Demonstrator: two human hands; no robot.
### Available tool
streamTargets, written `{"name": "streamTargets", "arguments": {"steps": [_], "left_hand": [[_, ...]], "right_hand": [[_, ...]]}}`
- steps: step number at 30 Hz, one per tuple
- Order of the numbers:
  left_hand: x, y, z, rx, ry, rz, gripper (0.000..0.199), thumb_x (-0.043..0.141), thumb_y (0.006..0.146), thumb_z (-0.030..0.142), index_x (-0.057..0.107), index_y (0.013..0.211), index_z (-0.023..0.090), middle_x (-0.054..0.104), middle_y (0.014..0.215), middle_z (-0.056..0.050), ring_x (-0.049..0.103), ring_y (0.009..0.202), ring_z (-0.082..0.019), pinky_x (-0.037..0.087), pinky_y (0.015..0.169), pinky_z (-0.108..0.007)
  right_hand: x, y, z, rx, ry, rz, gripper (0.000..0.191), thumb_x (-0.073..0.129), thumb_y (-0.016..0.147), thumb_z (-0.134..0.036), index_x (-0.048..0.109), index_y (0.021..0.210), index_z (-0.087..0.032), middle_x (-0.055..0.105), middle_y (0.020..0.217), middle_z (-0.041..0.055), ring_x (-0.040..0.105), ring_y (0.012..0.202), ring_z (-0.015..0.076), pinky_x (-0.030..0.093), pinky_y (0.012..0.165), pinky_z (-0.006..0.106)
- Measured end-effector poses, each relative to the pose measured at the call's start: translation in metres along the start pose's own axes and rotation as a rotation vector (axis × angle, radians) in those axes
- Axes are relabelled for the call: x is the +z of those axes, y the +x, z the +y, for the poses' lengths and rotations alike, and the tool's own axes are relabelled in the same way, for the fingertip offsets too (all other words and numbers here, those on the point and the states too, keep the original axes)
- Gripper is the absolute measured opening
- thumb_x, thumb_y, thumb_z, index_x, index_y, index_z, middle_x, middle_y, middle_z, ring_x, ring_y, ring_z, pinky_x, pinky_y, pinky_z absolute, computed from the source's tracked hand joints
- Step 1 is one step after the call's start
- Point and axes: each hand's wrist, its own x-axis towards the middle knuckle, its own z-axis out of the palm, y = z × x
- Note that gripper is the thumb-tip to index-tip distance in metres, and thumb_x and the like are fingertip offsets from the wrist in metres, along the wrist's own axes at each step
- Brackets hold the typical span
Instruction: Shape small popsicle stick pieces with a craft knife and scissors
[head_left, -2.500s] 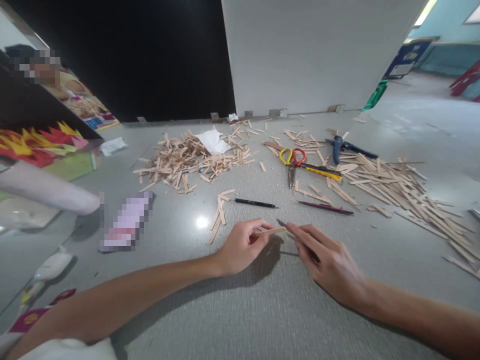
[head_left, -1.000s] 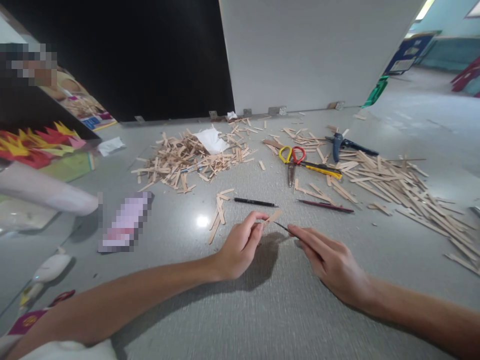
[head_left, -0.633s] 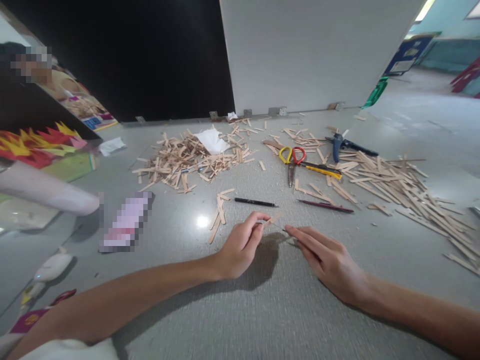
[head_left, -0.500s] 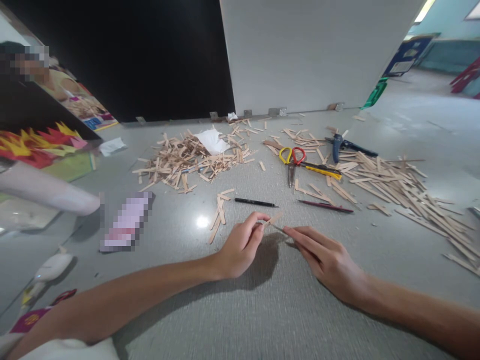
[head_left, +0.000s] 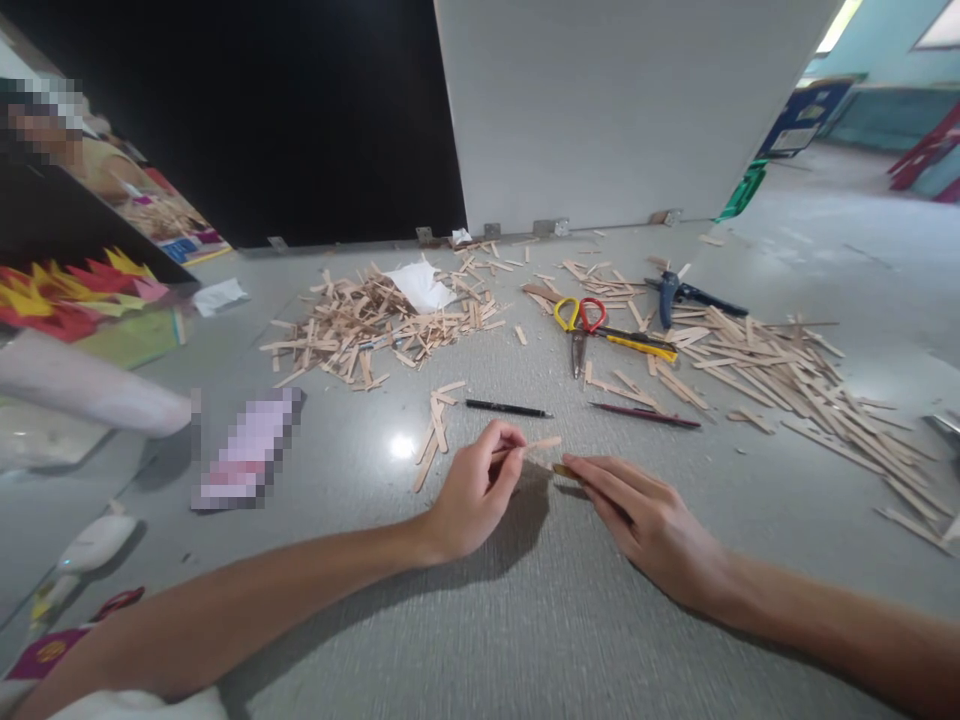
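My left hand (head_left: pixel 480 490) is closed in a pinch round a wooden craft stick (head_left: pixel 546 443), whose end sticks out to the right past the fingertips. Close by on the right, my right hand (head_left: pixel 649 520) pinches a small flat brownish piece (head_left: pixel 565 471); its kind I cannot make out, as the fingers cover most of it. A narrow gap shows between that piece and the stick. Just beyond the hands lie a black pen (head_left: pixel 508 408) and a dark red pen (head_left: pixel 646 415). A few loose craft sticks (head_left: pixel 435 430) rest left of the black pen.
A heap of cut stick pieces (head_left: pixel 360 325) with white paper (head_left: pixel 421 287) lies at the back. Scissors (head_left: pixel 577 320), a yellow cutter (head_left: pixel 641 344), a blue-handled tool (head_left: pixel 697 295) and long sticks (head_left: pixel 795 375) lie right. A glue gun (head_left: pixel 97 545) is left. Upright panels (head_left: pixel 637 110) stand behind.
My right hand's brownish piece has come away from the craft stick and now shows its flat face. The stick in my left hand has tilted closer to level.
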Motion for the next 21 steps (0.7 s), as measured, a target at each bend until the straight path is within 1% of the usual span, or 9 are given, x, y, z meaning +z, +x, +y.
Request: {"name": "streamTargets", "arguments": {"steps": [5, 11, 15, 17, 18, 19, 21], "left_hand": [[-0.001, 0.003, 0.000, -0.040, 0.012, -0.002, 0.021, 0.048, 0.105, 0.042, 0.053, 0.103, 0.022, 0.057, 0.075, 0.003, 0.053, 0.059, -0.013, 0.037, 0.053, -0.024], [-0.001, 0.002, 0.000, -0.078, 0.018, 0.001, 0.021, 0.050, 0.103, 0.041, 0.056, 0.105, 0.022, 0.057, 0.074, 0.002, 0.051, 0.059, -0.014, 0.039, 0.054, -0.023], [-0.010, 0.010, 0.009, -0.137, 0.011, 0.022, 0.018, 0.050, 0.100, 0.036, 0.058, 0.105, 0.021, 0.062, 0.078, 0.001, 0.048, 0.055, -0.012, 0.036, 0.051, -0.023], [-0.019, 0.017, 0.014, -0.152, 0.082, 0.047, 0.017, 0.049, 0.098, 0.032, 0.060, 0.104, 0.020, 0.062, 0.075, 0.002, 0.048, 0.054, -0.012, 0.034, 0.049, -0.023], [-0.024, 0.021, 0.015, -0.148, 0.155, 0.037, 0.016, 0.050, 0.098, 0.030, 0.062, 0.103, 0.020, 0.061, 0.073, 0.002, 0.050, 0.055, -0.013, 0.034, 0.051, -0.023], [-0.029, 0.024, 0.015, -0.143, 0.237, 0.020, 0.015, 0.051, 0.098, 0.029, 0.063, 0.099, 0.020, 0.060, 0.070, 0.002, 0.049, 0.053, -0.013, 0.033, 0.051, -0.024], [-0.037, 0.028, 0.015, -0.146, 0.383, -0.068, 0.015, 0.052, 0.097, 0.026, 0.064, 0.091, 0.020, 0.061, 0.067, 0.002, 0.049, 0.052, -0.014, 0.033, 0.052, -0.025]], "right_hand": [[0.000, 0.000, -0.001, 0.025, 0.020, -0.012, 0.045, 0.045, 0.108, -0.007, 0.062, 0.148, -0.019, 0.078, 0.125, 0.0140, 0.078, 0.110, 0.0222, 0.068, 0.093, 0.037], [0.000, 0.000, -0.001, 0.015, 0.009, 0.000, 0.045, 0.045, 0.107, -0.006, 0.061, 0.147, -0.018, 0.077, 0.125, 0.0143, 0.078, 0.111, 0.0227, 0.068, 0.095, 0.037], [0.001, 0.000, -0.001, 0.022, 0.020, -0.001, 0.042, 0.044, 0.107, -0.005, 0.062, 0.143, -0.016, 0.077, 0.124, 0.0147, 0.077, 0.110, 0.0215, 0.068, 0.093, 0.035], [0.001, 0.000, 0.000, 0.016, 0.016, 0.003, 0.040, 0.044, 0.107, -0.005, 0.062, 0.142, -0.015, 0.077, 0.123, 0.0149, 0.077, 0.109, 0.0215, 0.068, 0.092, 0.034], [0.001, 0.000, 0.000, 0.016, 0.012, 0.001, 0.039, 0.044, 0.108, -0.006, 0.062, 0.142, -0.015, 0.077, 0.123, 0.0151, 0.077, 0.109, 0.0217, 0.068, 0.092, 0.035], [0.001, 0.000, 0.000, 0.020, 0.008, -0.002, 0.039, 0.044, 0.108, -0.006, 0.062, 0.142, -0.015, 0.077, 0.123, 0.0151, 0.077, 0.110, 0.0219, 0.068, 0.092, 0.035], [0.001, 0.000, 0.000, 0.026, 0.004, -0.006, 0.040, 0.044, 0.108, -0.007, 0.062, 0.143, -0.016, 0.077, 0.123, 0.0151, 0.078, 0.109, 0.0222, 0.068, 0.092, 0.036]]}}
